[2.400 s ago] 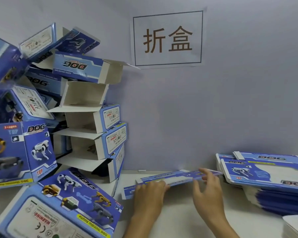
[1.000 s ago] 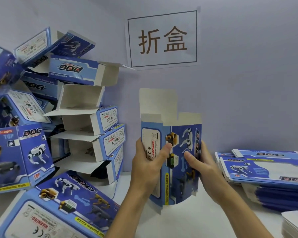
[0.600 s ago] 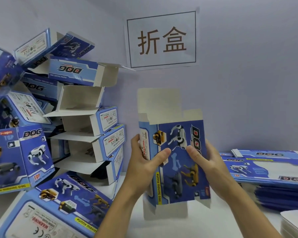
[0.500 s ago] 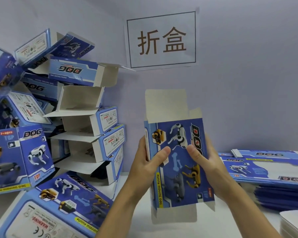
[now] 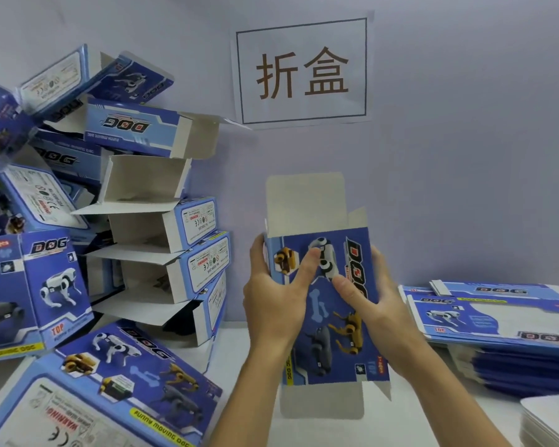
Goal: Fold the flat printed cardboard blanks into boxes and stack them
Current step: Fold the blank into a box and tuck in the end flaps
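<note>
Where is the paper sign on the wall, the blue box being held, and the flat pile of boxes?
White paper sign with brown characters (image 5: 302, 72): head view, between the two characters.
Blue printed cardboard box in the hands (image 5: 328, 321): head view, front panel.
Stack of flat blue cardboard blanks (image 5: 510, 324): head view, top sheet.

White table (image 5: 236, 356); folded boxes (image 5: 149, 240) piled left, flat blanks stack (image 5: 510, 330) right, white sheets (image 5: 549, 421)
</note>
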The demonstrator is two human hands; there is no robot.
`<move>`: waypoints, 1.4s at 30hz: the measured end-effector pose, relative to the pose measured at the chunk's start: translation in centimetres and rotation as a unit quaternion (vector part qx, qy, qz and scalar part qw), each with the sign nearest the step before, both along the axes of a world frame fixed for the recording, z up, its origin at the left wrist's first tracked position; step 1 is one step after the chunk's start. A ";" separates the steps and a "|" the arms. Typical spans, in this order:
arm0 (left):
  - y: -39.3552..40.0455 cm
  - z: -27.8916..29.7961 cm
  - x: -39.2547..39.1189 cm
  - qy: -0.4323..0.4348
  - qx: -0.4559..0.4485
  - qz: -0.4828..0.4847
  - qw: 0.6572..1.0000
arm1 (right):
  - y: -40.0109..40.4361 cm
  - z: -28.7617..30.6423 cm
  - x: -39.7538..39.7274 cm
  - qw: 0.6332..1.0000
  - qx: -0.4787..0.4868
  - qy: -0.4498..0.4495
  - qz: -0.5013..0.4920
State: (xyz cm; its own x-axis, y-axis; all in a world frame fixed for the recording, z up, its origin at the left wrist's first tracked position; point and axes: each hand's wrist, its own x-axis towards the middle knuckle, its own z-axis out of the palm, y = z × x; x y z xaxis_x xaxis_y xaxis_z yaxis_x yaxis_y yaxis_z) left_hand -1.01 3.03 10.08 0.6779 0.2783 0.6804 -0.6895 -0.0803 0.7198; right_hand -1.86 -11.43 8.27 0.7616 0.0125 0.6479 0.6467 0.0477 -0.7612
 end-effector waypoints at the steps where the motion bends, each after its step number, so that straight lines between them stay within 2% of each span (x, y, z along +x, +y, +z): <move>1: 0.2 -0.4 -0.1 -0.008 0.006 -0.002 1.000 | -0.1 0.0 0.0 1.000 -0.004 0.003 0.008; 5: 0.6 -0.4 -1.3 -0.004 0.043 -0.011 0.999 | 0.0 0.8 -0.6 0.999 -0.020 -0.036 -0.005; 13: 1.5 0.1 -2.5 -0.044 0.028 -0.081 0.995 | 1.0 2.0 -1.3 0.992 -0.045 -0.094 -0.071; 21: 2.0 0.5 -2.9 -0.007 0.053 -0.143 0.988 | 0.5 2.0 -1.6 0.998 0.002 -0.050 0.028; 27: 1.7 0.9 -3.1 0.022 -0.008 -0.170 0.985 | 0.3 3.1 -2.0 0.997 -0.017 -0.014 0.069; 34: 1.1 1.6 -3.4 0.040 -0.082 -0.110 0.990 | 1.1 4.4 -3.3 1.000 -0.017 -0.006 0.001; 42: 1.0 1.8 -4.0 0.047 -0.034 -0.092 0.994 | 0.9 4.9 -3.0 0.999 0.007 0.018 -0.044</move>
